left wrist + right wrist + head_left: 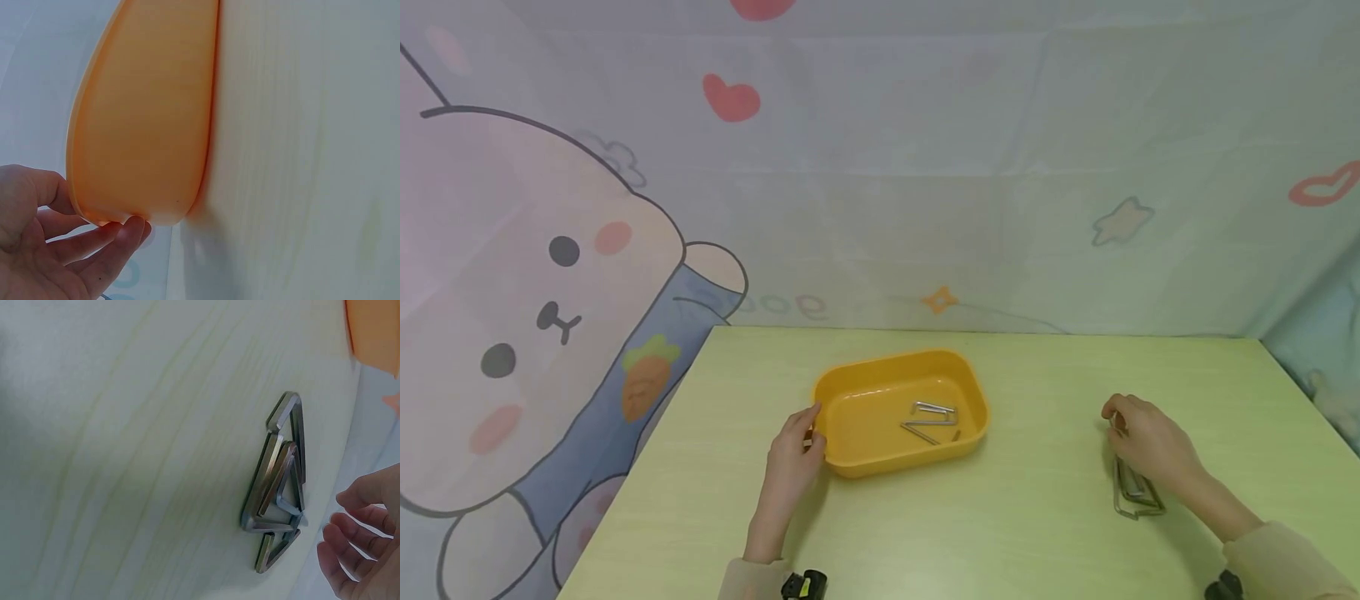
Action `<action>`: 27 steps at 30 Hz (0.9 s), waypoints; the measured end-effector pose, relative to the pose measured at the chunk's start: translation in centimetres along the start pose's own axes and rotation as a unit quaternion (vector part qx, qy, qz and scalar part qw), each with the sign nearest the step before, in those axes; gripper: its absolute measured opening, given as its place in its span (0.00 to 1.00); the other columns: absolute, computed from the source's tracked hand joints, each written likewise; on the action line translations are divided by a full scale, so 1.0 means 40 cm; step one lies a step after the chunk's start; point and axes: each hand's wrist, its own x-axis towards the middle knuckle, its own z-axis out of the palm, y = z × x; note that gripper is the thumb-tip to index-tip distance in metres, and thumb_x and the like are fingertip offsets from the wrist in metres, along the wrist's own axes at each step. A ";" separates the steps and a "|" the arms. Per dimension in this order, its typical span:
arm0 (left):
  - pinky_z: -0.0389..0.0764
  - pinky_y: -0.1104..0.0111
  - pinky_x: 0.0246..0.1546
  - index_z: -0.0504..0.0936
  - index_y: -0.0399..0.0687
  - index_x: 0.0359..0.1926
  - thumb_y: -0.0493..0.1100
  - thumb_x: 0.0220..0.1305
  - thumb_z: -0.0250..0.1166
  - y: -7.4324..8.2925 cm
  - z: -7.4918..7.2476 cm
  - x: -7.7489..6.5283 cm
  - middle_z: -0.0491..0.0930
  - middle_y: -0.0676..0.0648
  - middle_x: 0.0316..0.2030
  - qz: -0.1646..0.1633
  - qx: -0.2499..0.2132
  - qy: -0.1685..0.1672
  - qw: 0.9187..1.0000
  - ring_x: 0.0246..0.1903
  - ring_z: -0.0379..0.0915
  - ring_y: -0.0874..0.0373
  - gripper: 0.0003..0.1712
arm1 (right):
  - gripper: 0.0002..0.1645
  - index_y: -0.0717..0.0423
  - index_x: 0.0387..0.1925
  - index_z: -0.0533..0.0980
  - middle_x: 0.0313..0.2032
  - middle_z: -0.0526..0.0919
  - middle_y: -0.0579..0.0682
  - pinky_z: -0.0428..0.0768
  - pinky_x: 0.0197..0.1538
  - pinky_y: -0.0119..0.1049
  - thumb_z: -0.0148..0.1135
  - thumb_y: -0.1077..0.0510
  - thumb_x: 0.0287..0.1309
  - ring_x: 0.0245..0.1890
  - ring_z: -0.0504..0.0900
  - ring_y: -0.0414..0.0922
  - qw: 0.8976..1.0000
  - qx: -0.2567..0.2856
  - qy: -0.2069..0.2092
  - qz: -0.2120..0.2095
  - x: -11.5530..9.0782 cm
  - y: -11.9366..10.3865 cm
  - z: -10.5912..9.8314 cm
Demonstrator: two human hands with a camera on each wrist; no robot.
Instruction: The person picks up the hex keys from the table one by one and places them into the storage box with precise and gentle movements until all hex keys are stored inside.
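My left hand [793, 454] grips the left end of a yellow plastic tray [853, 462], its fingers at the rim and end wall. Inside the tray lie several silver hex keys [928, 422], bent in L shapes. In the left wrist view, fingertips press the outer wall of the tray [144, 112]. My right hand [1153, 442] hovers at a small pile of hex keys [1138, 500] on the right of the table, overlapping part of it in the head view. Seen from the right wrist, its fingers are loosely bent beside the hex keys [253, 512], with nothing between them.
The pale wooden table [1037, 517] ends at a printed cloth backdrop [880, 208] with hearts and a cartoon bear. Between the tray and the pile is a stretch of tabletop. The cloth also hangs along the table's left and right sides.
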 end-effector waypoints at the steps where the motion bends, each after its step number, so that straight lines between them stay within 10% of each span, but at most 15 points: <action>1: 0.84 0.57 0.48 0.69 0.36 0.65 0.33 0.65 0.52 0.000 0.000 0.000 0.72 0.35 0.60 0.001 0.001 -0.001 1.000 0.49 0.77 0.45 0.27 | 0.10 0.62 0.40 0.76 0.27 0.76 0.48 0.64 0.20 0.28 0.59 0.66 0.53 0.23 0.67 0.40 1.000 0.000 -0.001 0.002 0.000 0.004 0.002; 27: 0.84 0.58 0.47 0.69 0.36 0.66 0.33 0.65 0.52 0.000 0.004 0.002 0.72 0.35 0.60 0.003 0.004 -0.004 1.000 0.49 0.76 0.45 0.27 | 0.08 0.63 0.37 0.75 0.26 0.77 0.49 0.68 0.23 0.30 0.57 0.65 0.53 0.23 0.70 0.40 0.999 -0.011 -0.040 0.010 0.010 0.050 0.031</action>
